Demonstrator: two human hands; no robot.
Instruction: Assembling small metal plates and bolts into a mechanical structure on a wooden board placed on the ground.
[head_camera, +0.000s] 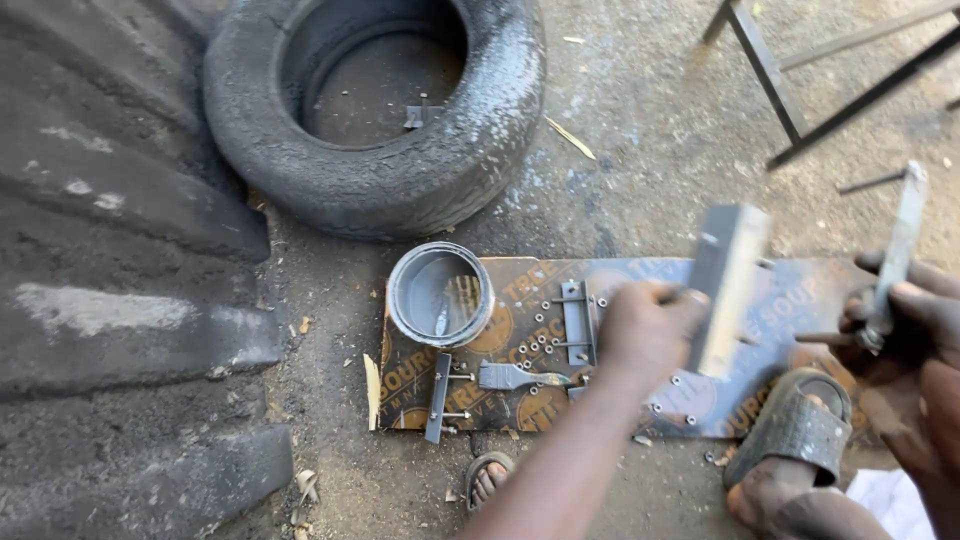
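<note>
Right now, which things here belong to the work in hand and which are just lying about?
In hand:
- flat metal bar in the left hand
- narrow metal strip in the right hand
- printed board carrying brackets and loose bolts

Lying about:
- tyre
- grey pipe ring
- metal frame legs

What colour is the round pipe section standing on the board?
Grey, the pipe section, clearest in the head view.

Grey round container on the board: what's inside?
The grey container sits open on the printed board. Inside shows a thin metal piece leaning on the wall; its near inner wall and part of the floor are hidden.
</note>
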